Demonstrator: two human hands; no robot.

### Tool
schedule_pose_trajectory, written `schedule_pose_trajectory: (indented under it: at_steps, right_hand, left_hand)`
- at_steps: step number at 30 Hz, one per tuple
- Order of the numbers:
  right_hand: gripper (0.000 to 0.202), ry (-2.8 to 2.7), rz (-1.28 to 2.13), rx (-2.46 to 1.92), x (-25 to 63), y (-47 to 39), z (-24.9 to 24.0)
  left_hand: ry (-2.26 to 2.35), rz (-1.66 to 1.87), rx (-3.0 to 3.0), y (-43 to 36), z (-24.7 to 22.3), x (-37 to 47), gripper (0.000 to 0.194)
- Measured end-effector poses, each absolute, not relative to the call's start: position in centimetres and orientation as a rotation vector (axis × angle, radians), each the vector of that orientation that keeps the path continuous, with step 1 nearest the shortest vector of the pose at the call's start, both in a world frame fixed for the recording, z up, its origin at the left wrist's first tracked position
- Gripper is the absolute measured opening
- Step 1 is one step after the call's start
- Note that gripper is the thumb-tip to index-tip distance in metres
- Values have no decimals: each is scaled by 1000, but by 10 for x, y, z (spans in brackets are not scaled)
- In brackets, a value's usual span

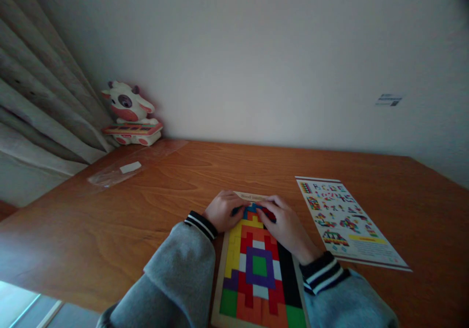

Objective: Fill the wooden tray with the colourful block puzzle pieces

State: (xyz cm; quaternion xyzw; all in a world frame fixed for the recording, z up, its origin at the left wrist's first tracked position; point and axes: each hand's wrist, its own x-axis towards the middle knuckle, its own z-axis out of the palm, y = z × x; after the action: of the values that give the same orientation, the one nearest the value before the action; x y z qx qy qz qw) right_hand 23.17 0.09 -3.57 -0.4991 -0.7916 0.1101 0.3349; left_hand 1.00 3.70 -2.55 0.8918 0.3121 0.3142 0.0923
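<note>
A wooden puzzle tray (216, 302) lies on the table, with coloured block pieces fitted in it around a green rectangle (260, 266). The tray's right side shows a black area (289, 280). My left hand (224, 211) rests over the tray's far left part, its fingers closed at blue pieces (246, 214). Over the far right part is my right hand (286, 223), thumb and fingers bent together at the blue and red pieces near the top edge. Whether either hand grips a piece is hidden by the fingers.
To the right lies a printed pattern sheet (348, 225). A clear plastic wrapper (110, 174) with a white label is on the left. At the back left corner sits a cow toy with a keyboard (134, 130), beside a curtain (40, 89). The wall bounds the table's far edge.
</note>
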Motion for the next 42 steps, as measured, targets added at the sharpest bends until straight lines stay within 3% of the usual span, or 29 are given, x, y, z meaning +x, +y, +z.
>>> schedule_pose_trajectory:
  at_steps: [8, 26, 42]
  right_hand:
    - [24, -2065, 334, -1285, 237, 4, -42]
    - [26, -1828, 331, -1361, 245, 7, -35]
    - [21, -1931, 337, -1308, 246, 6, -32]
  left_hand:
    - [844, 855, 2686, 32, -25, 8, 41]
    - [1022, 837, 2644, 41, -32, 10, 18]
    - [992, 1072, 2468, 37, -26, 15, 17]
